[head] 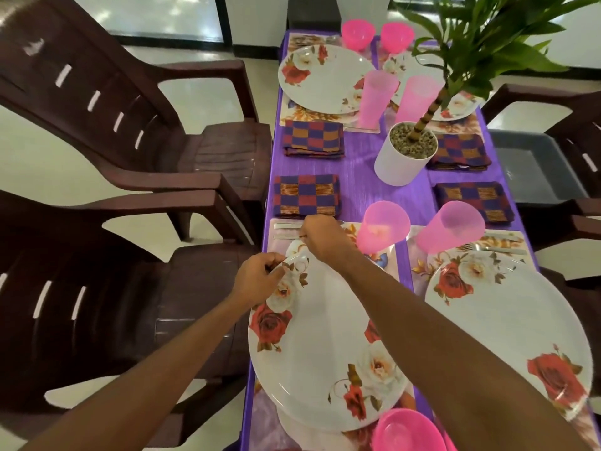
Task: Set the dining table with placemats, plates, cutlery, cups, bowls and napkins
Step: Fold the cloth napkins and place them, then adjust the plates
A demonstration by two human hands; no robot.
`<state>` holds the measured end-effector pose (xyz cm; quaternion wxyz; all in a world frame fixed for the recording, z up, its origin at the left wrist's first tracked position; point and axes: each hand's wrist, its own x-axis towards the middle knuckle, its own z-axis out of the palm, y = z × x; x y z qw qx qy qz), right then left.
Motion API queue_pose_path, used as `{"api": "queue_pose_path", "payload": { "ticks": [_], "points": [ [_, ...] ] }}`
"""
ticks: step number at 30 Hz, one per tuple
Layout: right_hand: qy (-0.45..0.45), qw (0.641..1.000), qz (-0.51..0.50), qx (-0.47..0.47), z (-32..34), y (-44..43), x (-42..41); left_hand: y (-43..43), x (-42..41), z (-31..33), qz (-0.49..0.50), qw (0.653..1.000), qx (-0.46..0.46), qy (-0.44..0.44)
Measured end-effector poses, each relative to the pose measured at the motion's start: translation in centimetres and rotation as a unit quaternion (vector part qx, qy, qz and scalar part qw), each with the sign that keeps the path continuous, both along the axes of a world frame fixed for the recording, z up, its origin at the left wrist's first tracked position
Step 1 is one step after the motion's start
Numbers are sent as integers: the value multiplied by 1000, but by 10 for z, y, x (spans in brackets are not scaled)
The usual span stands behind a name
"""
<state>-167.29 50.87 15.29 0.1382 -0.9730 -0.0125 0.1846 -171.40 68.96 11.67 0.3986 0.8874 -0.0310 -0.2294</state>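
No readable text, label, brand or number shows anywhere.

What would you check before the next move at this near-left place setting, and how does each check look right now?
1. Left hand grips the near-left plate at its far rim: ok.
2. Right hand is over the cutlery beyond the plate; whether it holds a piece: cannot tell.
3. Cutlery lies straight on the placemat: ok for the two handles that show.
4. Pink cup stands close beside the right wrist and could be knocked: not ok.
5. Checked napkin lies folded beyond the placemat: ok.
6. Pink bowl sits by the plate's near edge: ok.
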Motion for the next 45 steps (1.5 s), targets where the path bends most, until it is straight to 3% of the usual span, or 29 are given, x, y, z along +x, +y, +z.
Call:
{"api": "queue_pose_path", "payload": {
  "ticks": [6,9,14,17,24,30,40,45],
  "points": [
    [-9,1000,19,5,-3,-3,-4,2,0,1,-8,1000,-23,-3],
    [-85,996,23,15,7,-4,-18,2,-2,4,8,999,-38,2],
    [-193,970,-112,94,15,-25,-97,13,-19,9,49,996,-76,-11],
    [-219,946,-225,82,11,-49,-158,23,-38,9,76,994,-75,-28],
    [-149,935,-323,8,-3,-87,-228,41,-80,7,104,992,-77,-6],
    [-128,920,-369,22,-13,-88,-236,47,-91,11,103,990,-95,-3],
    [-101,916,-385,43,-24,-97,-230,47,-78,12,77,990,-114,-12],
    [-98,921,-374,46,-19,-96,-230,47,-73,12,75,994,-80,-3]
  ]
}}
